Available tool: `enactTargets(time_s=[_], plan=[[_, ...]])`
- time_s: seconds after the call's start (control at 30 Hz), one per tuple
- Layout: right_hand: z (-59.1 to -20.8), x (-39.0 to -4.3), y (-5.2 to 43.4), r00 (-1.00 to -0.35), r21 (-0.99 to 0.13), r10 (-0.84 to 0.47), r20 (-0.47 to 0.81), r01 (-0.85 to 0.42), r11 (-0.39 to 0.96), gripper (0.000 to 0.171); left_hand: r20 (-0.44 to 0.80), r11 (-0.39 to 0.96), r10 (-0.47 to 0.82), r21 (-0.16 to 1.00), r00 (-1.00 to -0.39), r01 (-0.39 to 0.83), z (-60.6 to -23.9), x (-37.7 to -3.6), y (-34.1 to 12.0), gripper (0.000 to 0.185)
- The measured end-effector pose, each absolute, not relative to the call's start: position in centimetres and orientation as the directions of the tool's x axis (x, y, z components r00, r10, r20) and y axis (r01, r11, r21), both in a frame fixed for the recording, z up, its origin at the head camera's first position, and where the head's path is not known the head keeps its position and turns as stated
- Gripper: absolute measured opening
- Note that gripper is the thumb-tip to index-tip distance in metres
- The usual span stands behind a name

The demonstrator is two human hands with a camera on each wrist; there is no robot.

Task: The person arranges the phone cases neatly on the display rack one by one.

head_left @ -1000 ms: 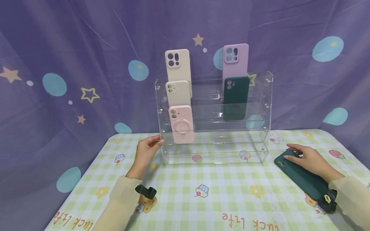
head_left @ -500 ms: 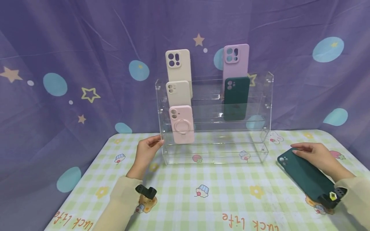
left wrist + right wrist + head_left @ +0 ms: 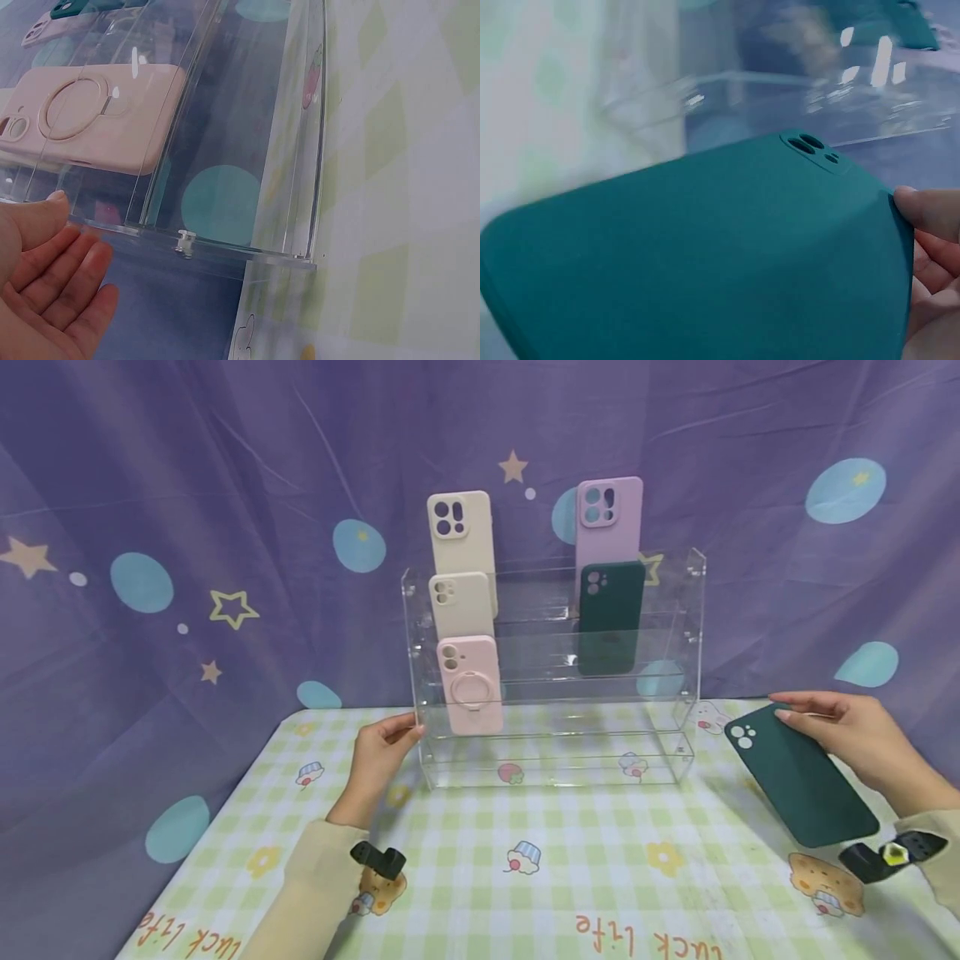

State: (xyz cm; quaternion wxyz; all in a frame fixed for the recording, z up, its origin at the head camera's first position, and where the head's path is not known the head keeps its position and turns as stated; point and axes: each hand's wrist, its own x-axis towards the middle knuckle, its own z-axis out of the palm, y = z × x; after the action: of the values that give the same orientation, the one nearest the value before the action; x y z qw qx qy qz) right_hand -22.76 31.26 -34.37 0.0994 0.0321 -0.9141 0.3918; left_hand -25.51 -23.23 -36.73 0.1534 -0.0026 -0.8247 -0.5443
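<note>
My right hand [image 3: 855, 731] pinches a dark green phone case [image 3: 802, 777] at its upper edge, thumb on the outer face near the camera-hole end. The case is tilted above the table's right side. My left hand [image 3: 382, 752] holds the left side panel of a clear acrylic display rack [image 3: 555, 772]; in the left wrist view the thumb [image 3: 52, 214] lies at the panel's edge. On the rack stand two cream phone cases [image 3: 461, 539] [image 3: 461, 606], a pink phone case [image 3: 472, 685] with a ring, a lilac phone case [image 3: 611, 522] and another dark green phone case [image 3: 611, 618].
A green-and-white checked cloth [image 3: 585, 893] covers the table. Behind the rack hangs a purple curtain [image 3: 247, 485] with stars and blue ovals. The rack's lowest tier is nearest the table's front, and its right side panel [image 3: 697, 635] faces the held case.
My right hand has lifted the dark green case off the cloth, raising it up and slightly right, with its back turned more toward the head camera. My left hand stays at the rack.
</note>
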Motion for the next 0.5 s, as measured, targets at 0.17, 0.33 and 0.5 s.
enactTargets(time_s=[0.17,0.33,0.5], plan=[[-31.9,-21.9,30.3,-0.952,-0.726,0.132,0.277,-0.117,0.677,0.052,0.265,0.413,-0.164,0.893,-0.95,0.178,-36.7,-25.4,-23.3,0.029],[-29.8,-21.4,29.2,-0.907,-0.794,0.208,0.365,-0.187,0.578,0.044,0.261,0.404,-0.161,0.897,-0.952,0.178,-36.8,-25.5,-23.3,0.029],[-28.0,-21.7,27.7,-0.879,-0.86,0.228,0.419,-0.303,0.412,0.04,0.261,0.409,-0.161,0.895,-0.952,0.176,-36.8,-25.5,-23.2,0.029]])
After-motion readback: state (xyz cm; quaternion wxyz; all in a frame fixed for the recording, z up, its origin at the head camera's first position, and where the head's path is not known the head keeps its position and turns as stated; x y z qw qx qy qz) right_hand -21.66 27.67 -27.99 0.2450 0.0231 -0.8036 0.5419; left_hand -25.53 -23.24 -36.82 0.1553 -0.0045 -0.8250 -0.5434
